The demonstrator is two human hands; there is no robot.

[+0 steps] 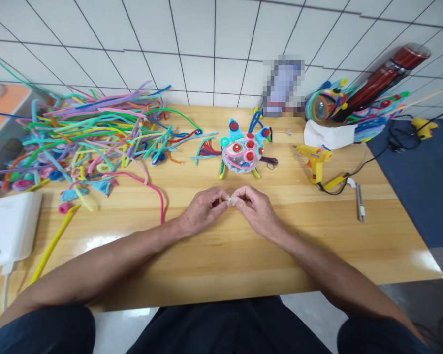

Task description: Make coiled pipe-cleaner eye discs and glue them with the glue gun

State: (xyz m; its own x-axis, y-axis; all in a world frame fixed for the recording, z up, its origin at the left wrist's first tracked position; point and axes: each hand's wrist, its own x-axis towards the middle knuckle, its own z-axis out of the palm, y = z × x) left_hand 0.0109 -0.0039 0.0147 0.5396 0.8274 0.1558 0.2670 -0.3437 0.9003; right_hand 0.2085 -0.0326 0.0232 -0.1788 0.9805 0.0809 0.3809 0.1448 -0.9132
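Note:
My left hand (203, 207) and my right hand (257, 211) meet fingertip to fingertip over the middle of the table. Both are closed in a pinch around a tiny green piece (229, 199), mostly hidden by the fingers and too small to name. Just beyond them stands a colourful handmade creature (239, 152) with red round spots, blue horn-like parts and yellow-green legs. A dark red tassel (208, 147) sticks out on its left, and a purple one (269, 161) on its right.
Many fuzzy pipe cleaners (107, 118) are heaped at the left, near a white power bank (13, 228). To the right lie a yellow glue gun (316, 162) with its cord and a utility knife (360, 202). A red flask (387, 76) leans at the back right.

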